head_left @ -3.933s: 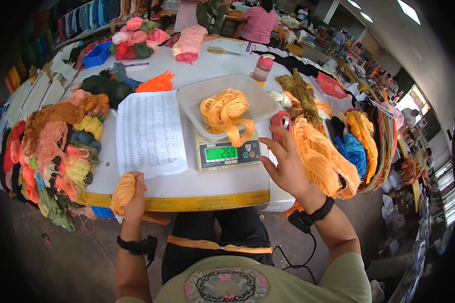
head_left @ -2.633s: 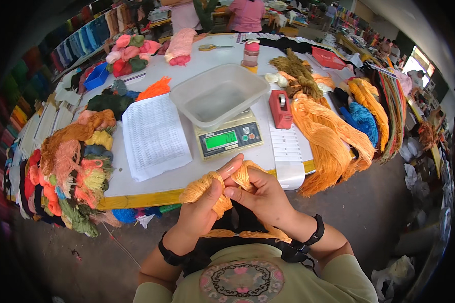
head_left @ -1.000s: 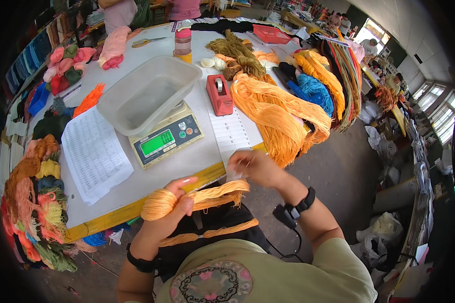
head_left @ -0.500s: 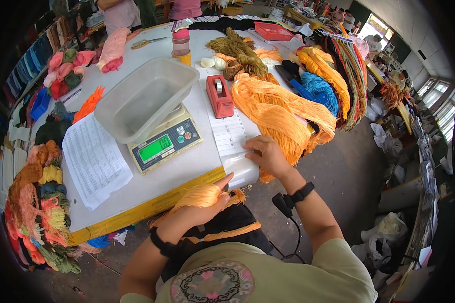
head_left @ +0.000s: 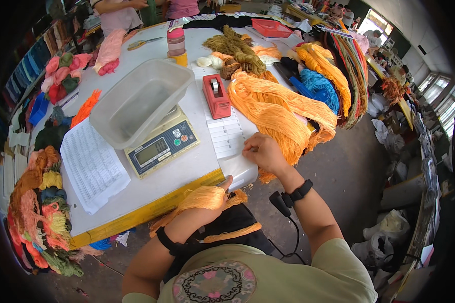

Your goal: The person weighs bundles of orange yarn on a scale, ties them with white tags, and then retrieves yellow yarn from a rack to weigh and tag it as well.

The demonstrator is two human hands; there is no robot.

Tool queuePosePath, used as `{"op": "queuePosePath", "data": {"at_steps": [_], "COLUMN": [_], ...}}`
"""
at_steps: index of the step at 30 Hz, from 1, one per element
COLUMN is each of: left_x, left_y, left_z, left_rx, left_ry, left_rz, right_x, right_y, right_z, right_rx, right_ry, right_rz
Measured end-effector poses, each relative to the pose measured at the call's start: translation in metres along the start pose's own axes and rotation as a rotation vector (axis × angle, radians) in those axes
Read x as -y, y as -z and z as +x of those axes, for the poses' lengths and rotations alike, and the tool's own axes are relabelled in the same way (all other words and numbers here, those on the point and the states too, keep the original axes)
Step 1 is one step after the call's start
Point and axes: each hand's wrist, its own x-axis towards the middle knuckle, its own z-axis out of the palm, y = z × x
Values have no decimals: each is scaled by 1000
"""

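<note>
Gripping: left hand point(head_left: 207, 209) closed around a small orange yarn skein point(head_left: 203, 198), fingers wrapped about its middle, thumb stretched toward the table edge; loose ends trailing down to the lap, likely kept low and close so the strands stay bundled.
Pinching: right hand point(head_left: 266, 154) resting at the near corner of the white label sheet point(head_left: 228, 135), fingertips drawn together on its edge as if peeling or lifting one strip; exact grasp partly hidden by the knuckles.
Yarn position: skein just below the yellow-trimmed table edge point(head_left: 151, 212), in front of the body, apart from the scale.
Scale: digital scale point(head_left: 162, 147) near the front edge, display facing the person; grey plastic tub point(head_left: 139, 101) sitting on its platform, empty, tilted slightly back.
Tape dispenser: red dispenser point(head_left: 216, 96) standing on the far end of the label sheet, within the right hand's reach.
Printed list: white paper table point(head_left: 92, 166) lying left of the scale, turned for reading.
Bulk yarn: large orange hank point(head_left: 278, 108) draped over the right table edge, just beside the right hand.
Left side: heap of mixed coloured skeins point(head_left: 38, 212) piled along the table's left rim.
</note>
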Motion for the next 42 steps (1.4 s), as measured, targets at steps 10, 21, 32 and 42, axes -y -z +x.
{"op": "queuePosePath", "data": {"at_steps": [10, 21, 32, 42], "left_x": [15, -4, 7, 7], "left_y": [11, 77, 80, 70], "left_z": [-15, -91, -127, -125], "left_rx": [-66, 81, -292, -760], "left_ry": [-103, -221, -218, -353], "left_rz": [-195, -1288, -985, -141], "right_x": [15, 145, 200, 207], "right_y": [-8, -27, -19, -19], "right_z": [-1, -12, -33, -38], "right_rx": [-321, -260, 726, 480], "right_ry": [-36, 869, 27, -68], "right_rz": [-51, 10, 586, 611]}}
